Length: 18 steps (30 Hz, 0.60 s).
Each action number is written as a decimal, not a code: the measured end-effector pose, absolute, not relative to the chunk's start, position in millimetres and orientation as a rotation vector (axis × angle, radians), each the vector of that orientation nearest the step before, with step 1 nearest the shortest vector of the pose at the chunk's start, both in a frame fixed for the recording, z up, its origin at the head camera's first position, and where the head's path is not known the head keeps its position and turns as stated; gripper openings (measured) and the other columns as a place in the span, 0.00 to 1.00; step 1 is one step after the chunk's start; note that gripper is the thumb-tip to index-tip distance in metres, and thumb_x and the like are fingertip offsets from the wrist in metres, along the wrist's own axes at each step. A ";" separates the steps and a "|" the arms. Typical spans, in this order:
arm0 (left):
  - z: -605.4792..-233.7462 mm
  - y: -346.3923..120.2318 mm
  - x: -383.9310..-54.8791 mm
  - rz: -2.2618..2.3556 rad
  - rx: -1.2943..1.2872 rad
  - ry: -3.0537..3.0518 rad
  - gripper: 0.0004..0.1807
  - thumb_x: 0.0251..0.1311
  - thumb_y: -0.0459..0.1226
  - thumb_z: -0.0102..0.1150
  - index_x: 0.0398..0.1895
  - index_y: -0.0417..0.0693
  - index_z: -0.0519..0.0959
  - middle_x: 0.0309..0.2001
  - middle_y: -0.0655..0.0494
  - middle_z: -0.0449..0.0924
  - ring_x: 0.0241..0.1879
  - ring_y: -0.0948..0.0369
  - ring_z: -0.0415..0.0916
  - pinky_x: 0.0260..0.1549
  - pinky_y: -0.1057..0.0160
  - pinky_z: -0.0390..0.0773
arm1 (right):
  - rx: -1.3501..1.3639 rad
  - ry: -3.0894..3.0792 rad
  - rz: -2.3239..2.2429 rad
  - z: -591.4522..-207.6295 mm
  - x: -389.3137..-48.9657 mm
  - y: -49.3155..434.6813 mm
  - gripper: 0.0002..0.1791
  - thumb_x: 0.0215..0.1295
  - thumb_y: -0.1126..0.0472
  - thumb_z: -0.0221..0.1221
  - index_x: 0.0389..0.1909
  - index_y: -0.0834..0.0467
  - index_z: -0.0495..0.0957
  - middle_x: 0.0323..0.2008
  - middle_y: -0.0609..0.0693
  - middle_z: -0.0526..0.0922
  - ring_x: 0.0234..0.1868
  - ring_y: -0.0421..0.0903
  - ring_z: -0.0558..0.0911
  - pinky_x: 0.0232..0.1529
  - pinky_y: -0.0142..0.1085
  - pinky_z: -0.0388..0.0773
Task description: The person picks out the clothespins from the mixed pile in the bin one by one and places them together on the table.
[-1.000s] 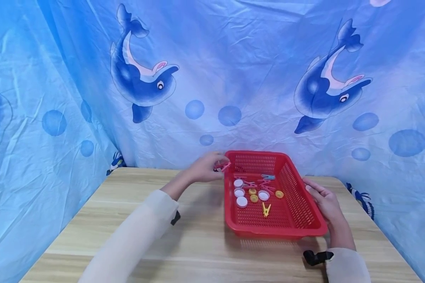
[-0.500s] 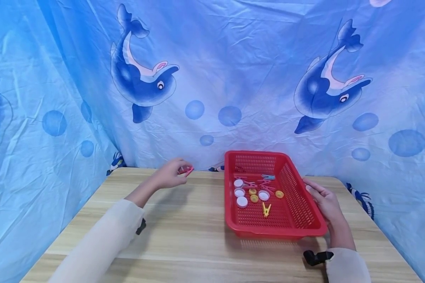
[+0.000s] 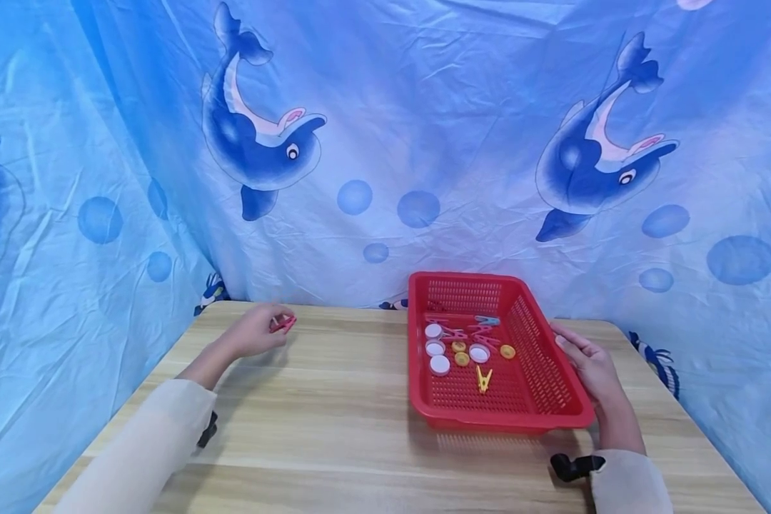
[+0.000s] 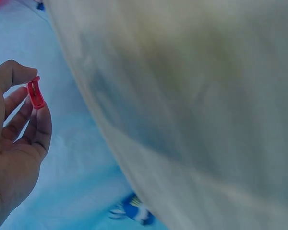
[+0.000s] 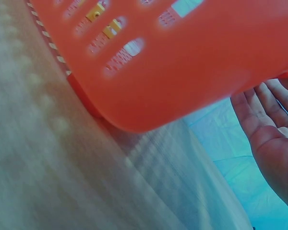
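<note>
Pinching a red clothespin (image 3: 283,325) between thumb and fingertips of the left hand (image 3: 255,332), over the far left part of the wooden surface (image 3: 340,400), well apart from the red basket (image 3: 488,420); holding the basket's right rim with the right hand (image 3: 590,365), fingers partly hidden by the plastic; showing, inside the basket, white caps (image 3: 440,365), yellow caps (image 3: 462,359), pink clothespins (image 3: 457,335), a blue clothespin (image 3: 488,320) and a yellow clothespin (image 3: 484,383); judging by looks, very light, stiff, smooth and hardly fragile, though likely to twist or slip if pinched off-centre; best taken lightly across both arms, without a squeeze hard enough to work the spring; for the basket, probably light and slightly flexible, best held by the rim.
</note>
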<state>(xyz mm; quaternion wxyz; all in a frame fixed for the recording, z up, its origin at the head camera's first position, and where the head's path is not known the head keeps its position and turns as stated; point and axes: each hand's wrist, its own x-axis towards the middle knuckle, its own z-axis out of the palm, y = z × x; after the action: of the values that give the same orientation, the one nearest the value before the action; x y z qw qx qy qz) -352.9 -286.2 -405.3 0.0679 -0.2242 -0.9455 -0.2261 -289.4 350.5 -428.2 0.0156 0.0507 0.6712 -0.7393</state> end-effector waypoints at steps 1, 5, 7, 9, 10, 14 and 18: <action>-407.2 -292.5 -351.5 -0.686 -0.660 -2.860 0.22 0.57 0.31 0.68 0.55 0.32 0.80 0.42 0.48 0.82 0.41 0.52 0.79 0.43 0.49 0.81 | 0.159 2.090 -2.298 -428.0 -289.5 350.3 0.42 0.66 0.43 0.65 0.79 0.43 0.61 0.53 0.33 0.84 0.50 0.40 0.87 0.50 0.44 0.83; -412.8 -314.7 -346.1 -0.725 -0.584 -2.900 0.23 0.57 0.31 0.68 0.56 0.29 0.79 0.41 0.46 0.82 0.41 0.51 0.80 0.42 0.49 0.82 | 0.160 2.106 -2.292 -427.5 -290.3 349.5 0.42 0.66 0.42 0.65 0.79 0.44 0.61 0.53 0.33 0.84 0.50 0.40 0.87 0.50 0.44 0.83; -415.0 -324.6 -343.5 -0.731 -0.539 -2.920 0.23 0.58 0.31 0.68 0.56 0.29 0.79 0.41 0.46 0.82 0.40 0.52 0.80 0.41 0.50 0.82 | 0.155 2.114 -2.287 -427.4 -290.2 349.5 0.42 0.67 0.42 0.65 0.79 0.44 0.61 0.52 0.32 0.84 0.50 0.39 0.87 0.50 0.44 0.83; -417.7 -334.3 -341.4 -0.728 -0.501 -2.930 0.23 0.59 0.32 0.69 0.56 0.29 0.79 0.40 0.46 0.83 0.40 0.52 0.80 0.39 0.52 0.82 | 0.161 2.119 -2.284 -427.0 -290.0 349.4 0.41 0.67 0.42 0.64 0.79 0.43 0.62 0.52 0.32 0.84 0.49 0.39 0.87 0.49 0.43 0.83; -418.9 -339.1 -340.1 -0.737 -0.488 -2.932 0.23 0.59 0.32 0.69 0.56 0.28 0.78 0.40 0.45 0.83 0.40 0.51 0.80 0.38 0.53 0.82 | 0.165 2.118 -2.285 -426.8 -289.8 349.1 0.41 0.67 0.42 0.64 0.78 0.42 0.62 0.52 0.32 0.84 0.49 0.39 0.87 0.49 0.43 0.83; -424.1 -356.8 -334.9 -0.801 -0.437 -2.933 0.23 0.58 0.30 0.70 0.55 0.26 0.78 0.40 0.43 0.83 0.41 0.49 0.81 0.36 0.56 0.82 | 0.176 2.098 -2.301 -426.5 -289.9 349.1 0.40 0.66 0.42 0.65 0.78 0.41 0.64 0.53 0.33 0.83 0.50 0.39 0.87 0.50 0.43 0.83; -429.9 -370.6 -330.8 -0.844 -0.406 -2.936 0.25 0.57 0.30 0.71 0.55 0.25 0.78 0.40 0.41 0.83 0.40 0.48 0.82 0.36 0.57 0.82 | 0.172 2.087 -2.314 -426.9 -289.4 349.1 0.41 0.66 0.42 0.66 0.78 0.42 0.63 0.54 0.33 0.83 0.50 0.39 0.87 0.50 0.43 0.83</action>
<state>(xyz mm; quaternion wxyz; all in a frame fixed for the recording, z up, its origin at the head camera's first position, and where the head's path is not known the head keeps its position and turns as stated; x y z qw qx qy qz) -330.8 -370.6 -429.9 0.0300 -0.1317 -0.9523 -0.2737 -289.4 349.1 -426.9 0.0103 0.0551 0.6686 -0.7415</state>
